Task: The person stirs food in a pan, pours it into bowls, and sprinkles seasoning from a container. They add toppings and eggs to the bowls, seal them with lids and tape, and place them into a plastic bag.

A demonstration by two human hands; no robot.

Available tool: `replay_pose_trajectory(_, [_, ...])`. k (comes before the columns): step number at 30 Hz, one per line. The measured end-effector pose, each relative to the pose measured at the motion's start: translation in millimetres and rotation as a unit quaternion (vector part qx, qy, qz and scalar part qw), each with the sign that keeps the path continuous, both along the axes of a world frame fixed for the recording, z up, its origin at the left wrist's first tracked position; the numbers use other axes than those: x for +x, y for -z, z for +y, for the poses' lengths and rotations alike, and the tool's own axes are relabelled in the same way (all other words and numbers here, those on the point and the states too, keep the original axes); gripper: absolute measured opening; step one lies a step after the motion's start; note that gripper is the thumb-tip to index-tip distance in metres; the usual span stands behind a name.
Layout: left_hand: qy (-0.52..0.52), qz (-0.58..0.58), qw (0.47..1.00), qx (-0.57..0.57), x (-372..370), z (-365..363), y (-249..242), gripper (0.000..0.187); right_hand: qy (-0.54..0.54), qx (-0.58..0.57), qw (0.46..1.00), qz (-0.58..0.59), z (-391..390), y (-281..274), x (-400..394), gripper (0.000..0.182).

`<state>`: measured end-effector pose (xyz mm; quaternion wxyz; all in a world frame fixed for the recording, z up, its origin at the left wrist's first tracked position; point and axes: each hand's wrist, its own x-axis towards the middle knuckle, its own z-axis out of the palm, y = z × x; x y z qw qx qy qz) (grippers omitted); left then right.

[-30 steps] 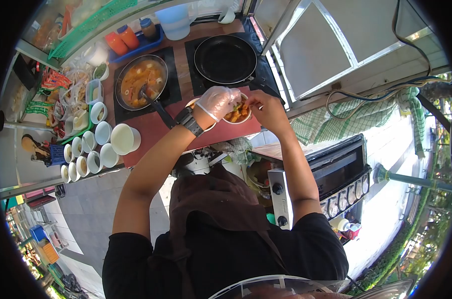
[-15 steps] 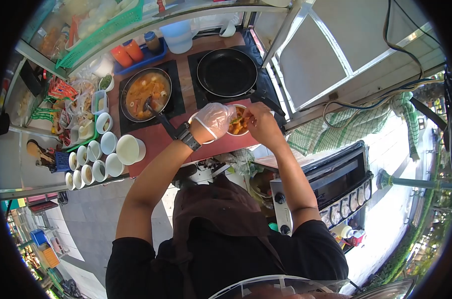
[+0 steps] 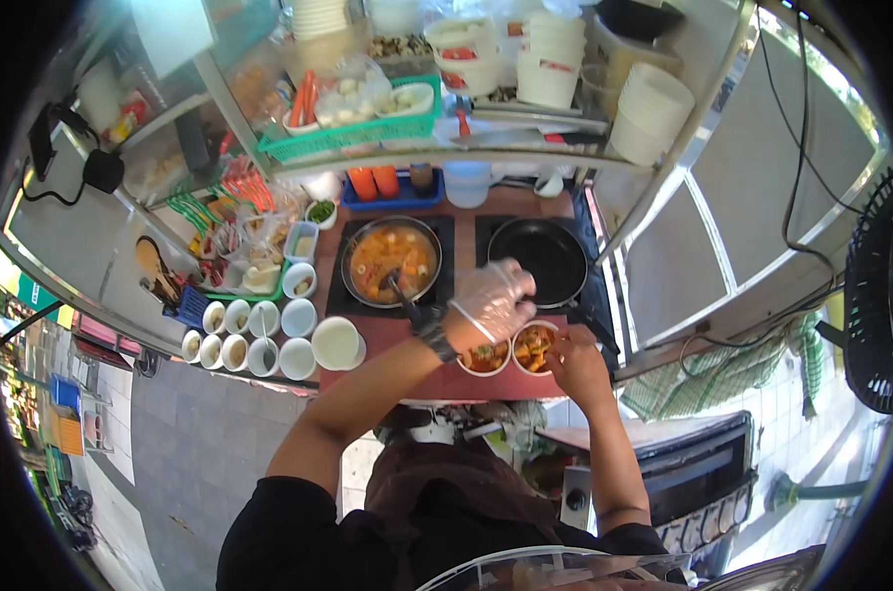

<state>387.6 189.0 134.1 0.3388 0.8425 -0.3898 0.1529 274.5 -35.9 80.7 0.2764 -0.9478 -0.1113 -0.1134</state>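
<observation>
My left hand, in a clear plastic glove, hovers above two white bowls near the front edge of the black frying pan. Its fingers are curled together; anything inside them is hidden. Below it, the left bowl holds reddish-orange food with green bits, its far part covered by the hand. Beside it stands the right bowl, with similar orange pieces in sauce. My bare right hand has its fingers closed at that bowl's right rim. The empty black frying pan lies just behind the bowls.
A pan of orange stew with a ladle in it sits to the left. Several white cups and a larger tub stand at front left. Overhead runs a glass-case shelf holding a green basket. A pan handle juts out at right.
My left hand has lifted from over the bowls towards the black pan, uncovering more of the left bowl. My right hand has shifted to the right bowl's rim. The camera view has tilted upward.
</observation>
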Motion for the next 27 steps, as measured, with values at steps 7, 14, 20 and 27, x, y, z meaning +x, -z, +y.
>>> replay_pose_trajectory(7, [-0.149,-0.268,0.941,0.145,173,125,-180,0.024,-0.11,0.08,0.983,-0.122,41,-119,63,0.021])
replay_pose_trajectory(14, [-0.121,-0.13,0.885,0.431,226,123,-221,0.031,-0.082,-0.012,0.937,-0.339,66,-156,228,0.028])
replay_pose_trajectory(20, [-0.115,-0.102,0.839,0.522,228,116,-230,0.024,0.018,-0.16,0.943,-0.29,26,-148,265,0.025])
replay_pose_trajectory(27, [-0.132,-0.105,0.834,0.525,263,120,-224,0.023,0.01,-0.162,0.942,-0.294,16,-160,266,0.017])
